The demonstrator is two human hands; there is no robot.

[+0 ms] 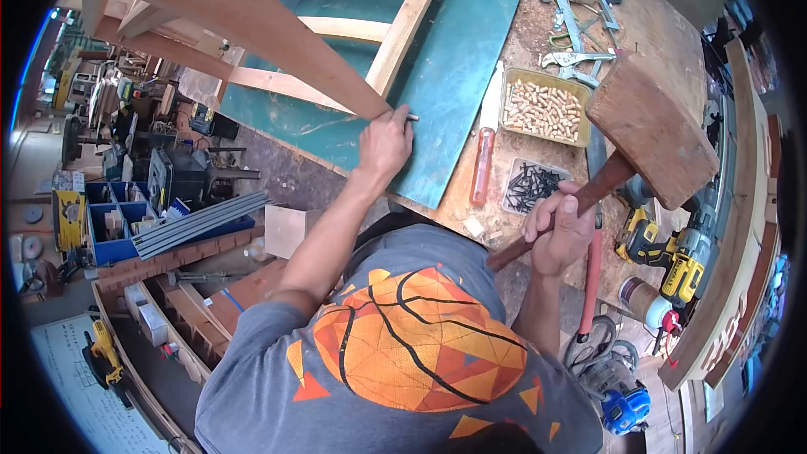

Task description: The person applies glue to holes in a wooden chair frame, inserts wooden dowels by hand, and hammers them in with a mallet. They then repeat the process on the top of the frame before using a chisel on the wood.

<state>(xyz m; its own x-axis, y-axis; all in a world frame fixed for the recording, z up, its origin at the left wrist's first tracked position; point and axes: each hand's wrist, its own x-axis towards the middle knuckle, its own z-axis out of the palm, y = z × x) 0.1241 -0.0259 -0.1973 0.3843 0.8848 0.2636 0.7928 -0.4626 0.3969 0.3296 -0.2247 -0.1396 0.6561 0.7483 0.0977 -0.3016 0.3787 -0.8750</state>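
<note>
peg (413, 118) pokes from left hand (387, 143), wooden mallet (651, 130) in right hand (561, 231).

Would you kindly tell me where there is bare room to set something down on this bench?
The green board has a bare strip between the wooden frame and the chisel. Right of the chisel it is crowded: dowel tub, black screws, yellow power tools.

A yellow power tool (684, 277) appears to read "DEWALT".
</note>
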